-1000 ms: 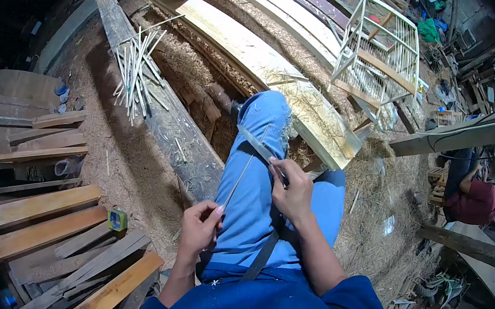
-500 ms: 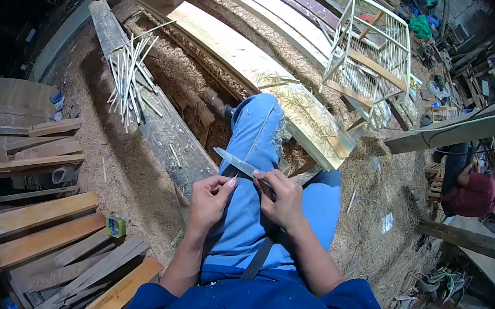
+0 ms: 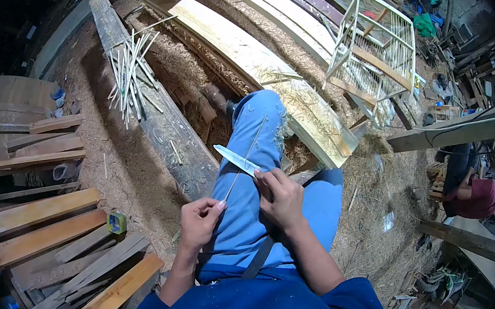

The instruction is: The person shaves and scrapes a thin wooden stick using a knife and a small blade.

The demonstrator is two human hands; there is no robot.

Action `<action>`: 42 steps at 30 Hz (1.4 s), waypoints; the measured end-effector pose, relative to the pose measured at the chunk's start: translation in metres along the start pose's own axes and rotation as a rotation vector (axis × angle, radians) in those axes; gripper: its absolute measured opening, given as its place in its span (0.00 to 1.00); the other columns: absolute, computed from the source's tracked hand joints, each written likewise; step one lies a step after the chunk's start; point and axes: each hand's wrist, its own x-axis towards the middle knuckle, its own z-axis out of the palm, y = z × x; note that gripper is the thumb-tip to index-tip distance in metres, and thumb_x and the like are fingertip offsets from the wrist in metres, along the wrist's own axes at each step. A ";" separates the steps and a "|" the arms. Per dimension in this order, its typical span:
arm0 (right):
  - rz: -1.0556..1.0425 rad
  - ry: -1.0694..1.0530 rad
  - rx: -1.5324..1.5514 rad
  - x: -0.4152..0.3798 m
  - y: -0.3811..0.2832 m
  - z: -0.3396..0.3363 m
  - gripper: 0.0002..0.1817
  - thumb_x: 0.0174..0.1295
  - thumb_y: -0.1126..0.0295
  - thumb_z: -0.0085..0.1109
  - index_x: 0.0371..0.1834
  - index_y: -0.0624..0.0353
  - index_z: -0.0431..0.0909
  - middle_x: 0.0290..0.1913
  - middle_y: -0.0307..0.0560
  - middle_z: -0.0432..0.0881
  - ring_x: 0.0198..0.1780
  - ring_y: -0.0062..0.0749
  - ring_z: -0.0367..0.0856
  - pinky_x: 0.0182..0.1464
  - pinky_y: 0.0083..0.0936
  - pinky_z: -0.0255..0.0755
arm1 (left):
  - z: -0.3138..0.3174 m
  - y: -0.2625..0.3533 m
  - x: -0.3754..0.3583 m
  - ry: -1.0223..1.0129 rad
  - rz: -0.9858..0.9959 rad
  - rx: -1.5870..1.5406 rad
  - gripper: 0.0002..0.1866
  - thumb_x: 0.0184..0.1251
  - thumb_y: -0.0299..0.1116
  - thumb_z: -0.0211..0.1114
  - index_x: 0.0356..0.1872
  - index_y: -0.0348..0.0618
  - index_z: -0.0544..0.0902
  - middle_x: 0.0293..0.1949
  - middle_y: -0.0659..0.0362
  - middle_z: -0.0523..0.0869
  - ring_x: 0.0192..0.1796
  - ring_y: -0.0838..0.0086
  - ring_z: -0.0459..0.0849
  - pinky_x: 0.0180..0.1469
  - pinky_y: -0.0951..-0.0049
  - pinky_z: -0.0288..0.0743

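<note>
My left hand [image 3: 199,222] pinches the near end of a thin wooden stick [image 3: 232,184], which slants up and away over my knee. The fingers of my right hand [image 3: 278,194] are closed round the near end of a knife [image 3: 236,159]. Its broad, pale blade points left and lies across the stick above my thigh. Part of the stick is hidden under the blade. The knife's handle is covered by my right hand. Beneath both hands is my blue trouser leg [image 3: 257,119].
A pile of thin sticks [image 3: 131,74] lies on a weathered plank [image 3: 170,133] at left. Ahead, a pale board [image 3: 235,49] carries shavings. A slatted cage [image 3: 375,53] stands beyond it. A tape measure [image 3: 116,222] rests by stacked boards. Another person [image 3: 478,196] sits at right.
My left hand has drawn back toward me and slightly left, pulling the stick, so more of it shows below the blade. My right hand and the knife have stayed nearly in place.
</note>
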 end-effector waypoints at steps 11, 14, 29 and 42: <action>0.039 0.014 -0.081 0.003 0.011 -0.002 0.09 0.63 0.73 0.69 0.45 0.54 0.86 0.33 0.47 0.82 0.32 0.48 0.85 0.32 0.39 0.76 | -0.030 -0.009 -0.037 -0.013 -0.026 0.055 0.08 0.73 0.28 0.70 0.35 0.34 0.89 0.21 0.71 0.79 0.22 0.92 0.68 0.24 0.84 0.55; 0.125 0.147 0.010 0.019 0.026 -0.005 0.06 0.67 0.70 0.67 0.45 0.55 0.86 0.36 0.49 0.85 0.35 0.51 0.87 0.34 0.43 0.77 | -0.043 -0.019 -0.044 0.008 -0.045 0.035 0.07 0.72 0.28 0.70 0.34 0.34 0.89 0.21 0.71 0.80 0.22 0.92 0.69 0.24 0.84 0.56; 0.012 -0.106 0.085 -0.003 -0.009 -0.012 0.07 0.63 0.72 0.70 0.44 0.55 0.86 0.34 0.48 0.84 0.32 0.49 0.85 0.31 0.39 0.77 | 0.023 0.041 0.038 -0.072 -0.054 0.034 0.09 0.73 0.33 0.73 0.37 0.36 0.87 0.19 0.66 0.82 0.15 0.88 0.72 0.17 0.82 0.59; 0.027 -0.044 -0.020 -0.006 -0.003 -0.008 0.08 0.64 0.69 0.67 0.46 0.51 0.85 0.32 0.46 0.80 0.29 0.49 0.83 0.29 0.43 0.74 | 0.008 0.011 0.021 -0.075 0.040 0.000 0.10 0.72 0.29 0.72 0.30 0.39 0.83 0.18 0.69 0.79 0.19 0.90 0.72 0.21 0.83 0.61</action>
